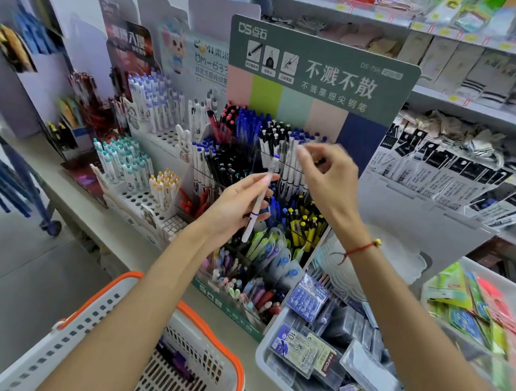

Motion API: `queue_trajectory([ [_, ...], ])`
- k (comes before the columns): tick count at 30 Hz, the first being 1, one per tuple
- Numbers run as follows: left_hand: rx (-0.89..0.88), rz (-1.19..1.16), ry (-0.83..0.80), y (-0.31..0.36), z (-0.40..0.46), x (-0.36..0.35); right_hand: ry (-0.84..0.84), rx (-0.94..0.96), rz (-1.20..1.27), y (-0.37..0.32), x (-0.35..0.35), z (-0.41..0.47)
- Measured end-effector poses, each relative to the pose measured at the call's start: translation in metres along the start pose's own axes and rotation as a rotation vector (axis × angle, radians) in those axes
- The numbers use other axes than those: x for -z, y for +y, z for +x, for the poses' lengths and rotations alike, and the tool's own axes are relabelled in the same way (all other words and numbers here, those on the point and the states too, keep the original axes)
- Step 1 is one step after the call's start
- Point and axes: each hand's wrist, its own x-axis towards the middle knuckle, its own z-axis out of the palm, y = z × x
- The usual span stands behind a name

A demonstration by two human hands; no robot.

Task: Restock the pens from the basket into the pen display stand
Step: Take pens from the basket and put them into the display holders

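Head view: your left hand grips a white pen over the stand; whether your blurred right hand pinches anything, you cannot tell.

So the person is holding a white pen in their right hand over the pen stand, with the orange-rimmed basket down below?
Not quite: the head view shows the white pen held in the left hand, not the right. The rest holds: it is over the pen stand, and the basket sits below.
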Motion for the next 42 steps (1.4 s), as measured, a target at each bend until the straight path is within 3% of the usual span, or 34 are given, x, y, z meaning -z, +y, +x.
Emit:
queue_trajectory([
  [2,-0.004,0.053,-0.01,0.002,0.003,-0.007,-0.151,-0.056,0.099,-0.009,-0.002,-0.012],
  [4,-0.03,0.089,-0.034,0.003,0.006,-0.013,-0.179,-0.081,0.164,-0.011,0.001,-0.018],
  [6,-0.092,0.121,-0.06,0.005,0.011,-0.019,-0.098,-0.103,0.264,-0.013,0.01,-0.016],
  [8,-0.151,0.251,-0.012,0.01,0.017,-0.022,0.091,-0.121,0.333,-0.013,0.022,-0.01],
  [11,-0.281,0.684,0.123,0.017,0.031,-0.021,0.383,-0.053,0.281,-0.007,0.035,0.005],
  [14,-0.334,1.136,0.125,0.015,0.046,-0.018,0.468,0.066,0.128,-0.002,0.033,0.014],
  [16,-0.337,1.276,0.09,0.012,0.051,-0.017,0.428,0.155,0.037,0.0,0.028,0.017],
  [21,-0.391,1.367,0.116,0.009,0.053,-0.01,0.285,0.248,-0.045,0.009,0.012,0.02],
  [27,-0.423,1.402,0.111,0.006,0.05,-0.006,0.499,0.232,0.17,-0.01,0.024,0.031],
  [35,-0.389,1.359,0.113,0.005,0.052,-0.008,0.454,0.224,0.203,-0.002,0.003,0.028],
  [38,-0.387,1.374,0.117,0.006,0.052,-0.008,0.368,0.244,0.07,0.007,-0.005,0.027],
  [42,-0.393,1.382,0.124,0.005,0.051,-0.009,0.282,0.27,-0.388,0.032,-0.013,0.021],
])
